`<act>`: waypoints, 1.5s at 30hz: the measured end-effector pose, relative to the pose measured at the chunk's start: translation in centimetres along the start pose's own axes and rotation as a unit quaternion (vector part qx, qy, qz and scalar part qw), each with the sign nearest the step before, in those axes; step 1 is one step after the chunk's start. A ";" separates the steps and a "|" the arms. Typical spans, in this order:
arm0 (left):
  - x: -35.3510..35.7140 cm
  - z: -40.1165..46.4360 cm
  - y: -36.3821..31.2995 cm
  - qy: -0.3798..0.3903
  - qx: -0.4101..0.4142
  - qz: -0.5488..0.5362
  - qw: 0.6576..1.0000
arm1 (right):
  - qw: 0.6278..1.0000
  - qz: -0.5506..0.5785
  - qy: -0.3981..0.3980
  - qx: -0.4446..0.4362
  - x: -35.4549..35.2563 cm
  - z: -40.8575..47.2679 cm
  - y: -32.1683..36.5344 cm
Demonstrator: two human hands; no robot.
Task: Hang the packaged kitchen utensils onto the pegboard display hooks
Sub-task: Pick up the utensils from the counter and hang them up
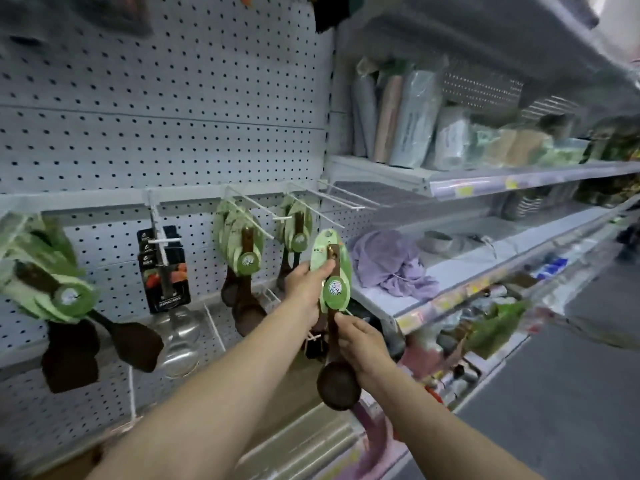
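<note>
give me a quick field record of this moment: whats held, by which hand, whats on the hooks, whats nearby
held item: wooden spoon on a green leaf-shaped card
left hand: grips the card's upper part
right hand: grips the spoon's handle above the bowl
hung yet: no, held in front of the pegboard
nearest free hook: white wire hook
already hanging: carded spoons, dark spatulas, metal ladle
shelf to the right: purple cloth

Both forearms are bare to the frame's edge, with no sleeves, watch, rings or gloves showing.
</note>
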State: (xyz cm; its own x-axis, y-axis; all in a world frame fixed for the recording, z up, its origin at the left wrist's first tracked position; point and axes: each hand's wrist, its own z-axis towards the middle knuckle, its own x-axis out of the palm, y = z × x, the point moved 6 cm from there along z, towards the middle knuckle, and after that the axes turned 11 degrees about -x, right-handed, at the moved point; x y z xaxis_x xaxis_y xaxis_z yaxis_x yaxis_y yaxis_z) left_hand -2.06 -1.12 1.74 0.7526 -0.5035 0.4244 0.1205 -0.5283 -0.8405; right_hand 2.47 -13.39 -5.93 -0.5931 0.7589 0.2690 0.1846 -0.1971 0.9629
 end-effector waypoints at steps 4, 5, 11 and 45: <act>3.1 0.9 0.6 -0.019 0.016 -0.024 0.999 | 0.999 0.004 0.044 -0.007 -2.7 3.2 1.0; 3.6 1.0 0.8 -0.028 0.021 -0.029 0.999 | 0.999 0.006 0.054 -0.002 -3.2 3.8 1.0; 4.9 0.9 1.2 -0.080 0.045 -0.031 0.995 | 0.995 0.010 0.094 0.015 -4.6 5.6 0.9; 5.1 4.0 1.3 -0.160 0.083 -0.034 0.983 | 0.985 -0.017 0.166 0.046 -4.8 11.4 -0.7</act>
State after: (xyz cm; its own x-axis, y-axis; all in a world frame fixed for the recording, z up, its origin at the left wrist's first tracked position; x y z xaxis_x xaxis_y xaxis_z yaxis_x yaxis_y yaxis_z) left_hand 4.54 -1.65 1.50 0.9014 -0.2153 0.3756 0.2611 -0.4216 -0.8684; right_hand 14.09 -9.80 -8.14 -0.8207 0.5163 0.2446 0.2215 -0.1071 0.9693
